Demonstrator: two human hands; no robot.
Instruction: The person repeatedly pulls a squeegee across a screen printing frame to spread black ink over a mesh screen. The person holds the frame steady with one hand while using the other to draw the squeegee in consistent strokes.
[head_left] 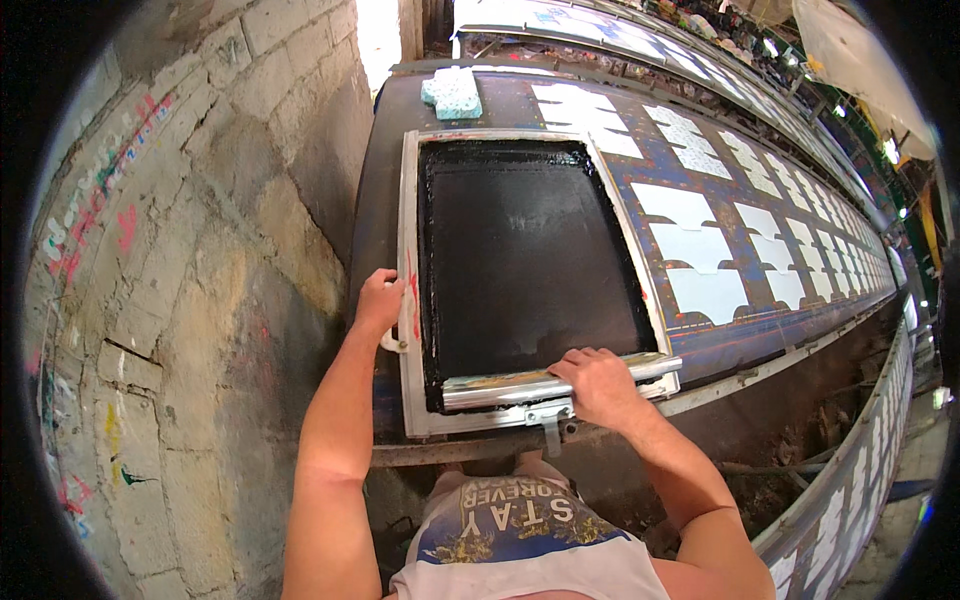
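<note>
- A large rectangular printing screen with a pale metal frame (408,240) and a mesh coated in glossy black ink lies flat on the near end of a long dark counter (385,180).
- The left hand (378,300) grips the left rail of the frame about halfway along its near part, fingers curled over the outer edge; the thumb side rests on top of the rail.
- The right hand (598,385) lies palm down on a long silver-handled squeegee (520,388), fingers bent over its top and closed around it.
- The squeegee sits across the near edge of the screen, running from the lower left corner to just past the right rail, so it lies under the right hand and well to the right of the left hand.
- The black mesh fills the space ahead of both hands, away from the person.
- A small metal bracket (550,420) hangs from the near frame rail, just below and left of the right hand.
- Beyond the screen, white cut fabric pieces (700,245) lie in rows down the counter to the right.
- A light blue sponge block (452,93) rests on the far end of the counter, past the top rail.
- A rough stone wall (220,230) with paint smears stands to the left.
</note>
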